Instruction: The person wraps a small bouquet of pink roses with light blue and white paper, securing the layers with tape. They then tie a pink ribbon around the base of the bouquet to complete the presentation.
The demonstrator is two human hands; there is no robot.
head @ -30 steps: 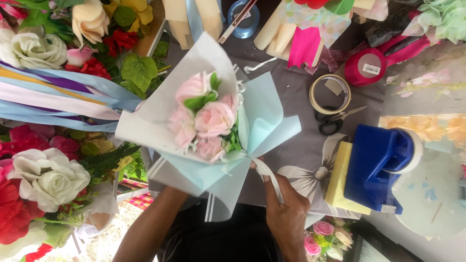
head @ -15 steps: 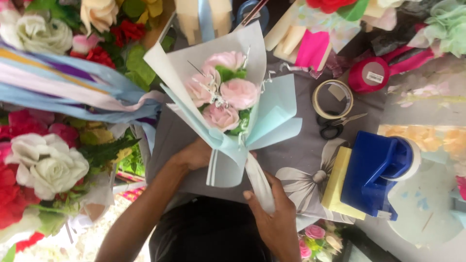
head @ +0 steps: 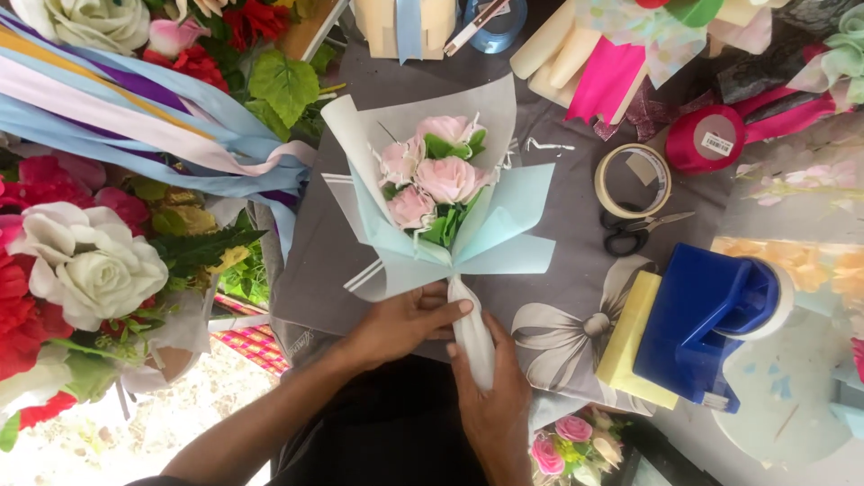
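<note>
A small bouquet of pink roses with green leaves lies on the grey table cover, wrapped in white and pale blue paper. My left hand presses on the neck of the wrapping, fingers laid across it. My right hand is closed around the white wrapped stem just below.
A blue tape dispenser on a yellow block sits at the right, with a tape roll and black scissors above it. Long ribbons and artificial flowers crowd the left. A grey ribbon bow lies beside the stem.
The bouquet has come down from being held up and tilted to lying on the table. My left hand has moved onto its neck and my right hand has closed around the stem.
</note>
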